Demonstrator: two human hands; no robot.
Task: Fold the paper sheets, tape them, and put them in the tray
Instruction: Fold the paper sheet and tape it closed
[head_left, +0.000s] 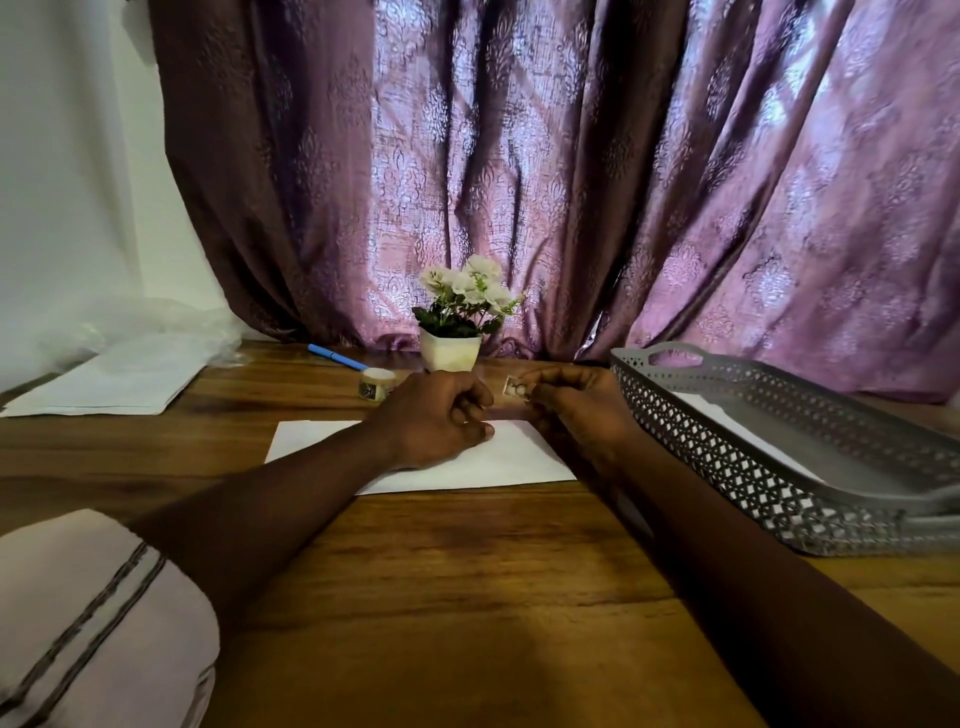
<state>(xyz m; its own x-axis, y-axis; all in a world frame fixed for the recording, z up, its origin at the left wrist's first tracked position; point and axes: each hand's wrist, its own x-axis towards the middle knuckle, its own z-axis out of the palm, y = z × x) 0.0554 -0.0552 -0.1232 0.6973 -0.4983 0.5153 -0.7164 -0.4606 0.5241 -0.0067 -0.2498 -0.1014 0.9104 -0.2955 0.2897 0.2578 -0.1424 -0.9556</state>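
A folded white paper sheet (511, 457) lies on the wooden table in front of me. My left hand (436, 415) rests curled on its far edge, thumb pressing the sheet. Just beyond the sheet's far right corner, my right hand (576, 402) pinches a small patterned piece of tape (515, 387) between its fingertips. The tape roll (375, 384) stands behind my left hand. A grey perforated tray (779, 462) sits at the right, with white paper (727, 415) lying inside it.
A stack of white paper sheets (119, 382) lies at the far left beside clear plastic. A blue pen (335, 356) and a white pot of flowers (451, 351) stand at the table's back edge, against a purple curtain.
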